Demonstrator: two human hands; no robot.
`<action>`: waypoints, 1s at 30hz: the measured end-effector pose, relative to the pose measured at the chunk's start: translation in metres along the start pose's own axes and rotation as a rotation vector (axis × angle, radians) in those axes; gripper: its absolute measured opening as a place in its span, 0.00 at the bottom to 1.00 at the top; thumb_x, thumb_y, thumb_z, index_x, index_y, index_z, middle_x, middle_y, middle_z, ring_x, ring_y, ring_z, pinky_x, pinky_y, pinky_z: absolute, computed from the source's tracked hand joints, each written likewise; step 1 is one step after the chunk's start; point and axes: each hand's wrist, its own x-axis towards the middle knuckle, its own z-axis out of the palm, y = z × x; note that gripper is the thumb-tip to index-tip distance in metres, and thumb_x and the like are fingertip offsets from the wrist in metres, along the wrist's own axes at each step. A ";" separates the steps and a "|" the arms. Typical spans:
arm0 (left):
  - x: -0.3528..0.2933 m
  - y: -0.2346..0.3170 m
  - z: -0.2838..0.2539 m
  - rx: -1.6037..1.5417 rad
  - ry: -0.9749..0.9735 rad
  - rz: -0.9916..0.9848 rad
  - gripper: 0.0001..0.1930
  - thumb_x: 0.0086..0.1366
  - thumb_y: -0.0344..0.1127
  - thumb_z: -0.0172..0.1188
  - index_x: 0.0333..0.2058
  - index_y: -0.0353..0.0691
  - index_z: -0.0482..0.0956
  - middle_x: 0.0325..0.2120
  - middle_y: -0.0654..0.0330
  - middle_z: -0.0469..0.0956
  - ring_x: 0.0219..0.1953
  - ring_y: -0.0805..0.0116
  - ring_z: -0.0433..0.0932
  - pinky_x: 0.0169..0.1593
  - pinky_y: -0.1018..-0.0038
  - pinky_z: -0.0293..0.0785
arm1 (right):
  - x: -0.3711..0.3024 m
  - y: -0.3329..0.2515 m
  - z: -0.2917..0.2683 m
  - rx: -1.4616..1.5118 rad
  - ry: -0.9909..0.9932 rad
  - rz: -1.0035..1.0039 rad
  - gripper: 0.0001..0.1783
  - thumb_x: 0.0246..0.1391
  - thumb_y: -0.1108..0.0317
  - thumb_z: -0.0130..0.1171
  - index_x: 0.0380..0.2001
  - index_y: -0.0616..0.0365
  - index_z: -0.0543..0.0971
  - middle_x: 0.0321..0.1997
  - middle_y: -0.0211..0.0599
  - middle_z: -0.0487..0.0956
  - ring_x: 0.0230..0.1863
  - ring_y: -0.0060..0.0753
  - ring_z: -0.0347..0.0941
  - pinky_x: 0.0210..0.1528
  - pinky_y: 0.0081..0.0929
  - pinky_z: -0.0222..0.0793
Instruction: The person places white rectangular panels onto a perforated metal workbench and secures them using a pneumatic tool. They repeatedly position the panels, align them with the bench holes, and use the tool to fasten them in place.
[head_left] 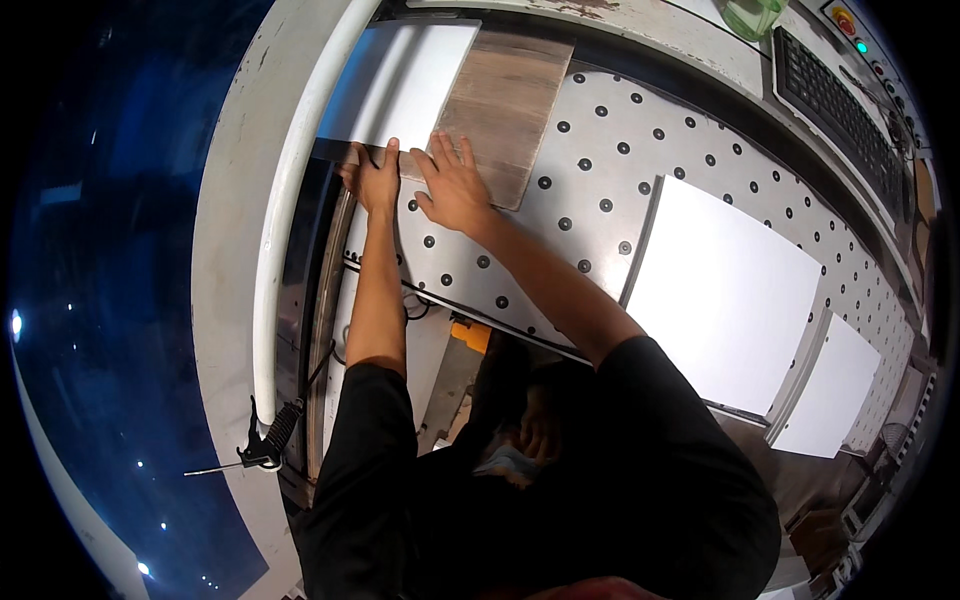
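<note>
A white sheet [412, 75] and a brown wood-grain board [512, 95] lie at the far left of a pale table [590, 205] dotted with black round studs. The sheet covers the board's left part. My left hand [374, 183] is at their near left edge, fingers apart, the thumb pointing away from me and touching the edge; some fingertips are hard to make out. Beside it, my right hand [458, 188] rests with spread fingers on the near edge of the wood-grain board. I see nothing gripped in the right hand.
A stack of white panels [725, 290] lies at the table's right, with a smaller white panel stack [825, 385] beyond. A keyboard [840, 115], control panel [860, 45] and green bottle [752, 15] are at the far right. A white tube [290, 210] runs along the left.
</note>
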 end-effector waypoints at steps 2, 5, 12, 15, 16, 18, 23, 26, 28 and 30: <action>0.000 -0.001 -0.001 -0.032 0.014 0.001 0.57 0.60 0.80 0.50 0.74 0.40 0.54 0.70 0.24 0.46 0.75 0.30 0.39 0.76 0.50 0.38 | -0.001 -0.001 0.001 0.006 0.017 -0.003 0.40 0.56 0.53 0.63 0.68 0.56 0.66 0.73 0.64 0.61 0.78 0.59 0.50 0.78 0.59 0.36; 0.001 -0.004 0.002 -0.037 0.022 0.013 0.56 0.60 0.79 0.50 0.74 0.40 0.54 0.70 0.24 0.46 0.75 0.29 0.41 0.76 0.50 0.39 | 0.000 0.000 0.001 0.016 0.041 -0.014 0.40 0.55 0.53 0.64 0.68 0.57 0.66 0.72 0.65 0.62 0.77 0.59 0.52 0.78 0.59 0.37; 0.001 -0.008 0.007 0.019 0.048 0.019 0.57 0.60 0.81 0.47 0.75 0.42 0.52 0.70 0.23 0.49 0.74 0.27 0.41 0.75 0.48 0.37 | -0.001 -0.003 0.000 0.066 0.100 -0.053 0.40 0.52 0.55 0.67 0.65 0.59 0.68 0.71 0.67 0.64 0.76 0.62 0.53 0.77 0.61 0.40; 0.002 -0.007 0.008 0.034 0.042 0.010 0.57 0.60 0.82 0.47 0.75 0.44 0.50 0.70 0.23 0.47 0.74 0.27 0.41 0.75 0.49 0.37 | -0.001 -0.004 0.000 0.056 0.093 -0.043 0.40 0.52 0.55 0.67 0.65 0.58 0.68 0.71 0.66 0.63 0.76 0.61 0.54 0.77 0.61 0.40; 0.001 -0.007 0.007 0.036 0.043 0.006 0.57 0.60 0.82 0.46 0.75 0.44 0.50 0.70 0.24 0.47 0.74 0.27 0.40 0.75 0.49 0.36 | -0.001 -0.006 0.000 0.053 0.086 -0.033 0.39 0.52 0.54 0.67 0.65 0.58 0.68 0.71 0.66 0.63 0.76 0.60 0.54 0.77 0.60 0.40; 0.000 -0.001 0.007 -0.002 0.041 0.004 0.58 0.59 0.83 0.45 0.75 0.45 0.50 0.71 0.25 0.47 0.75 0.28 0.40 0.76 0.50 0.34 | 0.000 -0.005 -0.001 0.014 0.074 -0.035 0.39 0.53 0.54 0.66 0.65 0.58 0.68 0.71 0.64 0.63 0.76 0.59 0.54 0.77 0.60 0.40; 0.000 0.002 0.003 0.003 0.009 -0.015 0.58 0.60 0.82 0.46 0.76 0.43 0.48 0.70 0.26 0.49 0.75 0.29 0.39 0.76 0.49 0.32 | -0.003 -0.013 -0.004 -0.001 0.082 0.005 0.36 0.54 0.57 0.64 0.65 0.57 0.69 0.70 0.59 0.66 0.76 0.58 0.53 0.77 0.59 0.40; 0.001 0.000 0.010 -0.025 0.008 -0.009 0.58 0.60 0.82 0.46 0.76 0.44 0.47 0.70 0.25 0.48 0.75 0.28 0.39 0.76 0.49 0.31 | -0.027 -0.020 -0.012 -0.046 0.091 -0.077 0.35 0.55 0.58 0.62 0.64 0.58 0.69 0.70 0.59 0.65 0.76 0.60 0.52 0.77 0.59 0.42; 0.005 0.001 0.013 -0.037 0.020 0.005 0.58 0.60 0.82 0.46 0.76 0.45 0.47 0.70 0.24 0.48 0.75 0.28 0.39 0.75 0.48 0.30 | -0.052 -0.029 -0.014 -0.051 0.058 -0.080 0.33 0.57 0.58 0.61 0.64 0.59 0.69 0.71 0.60 0.64 0.75 0.62 0.52 0.76 0.59 0.42; 0.006 -0.007 0.019 -0.018 0.038 0.011 0.57 0.60 0.82 0.46 0.76 0.47 0.47 0.70 0.24 0.47 0.75 0.27 0.38 0.75 0.47 0.29 | -0.082 -0.042 -0.019 -0.052 0.021 -0.076 0.33 0.58 0.59 0.60 0.64 0.59 0.68 0.71 0.61 0.62 0.75 0.64 0.52 0.76 0.59 0.43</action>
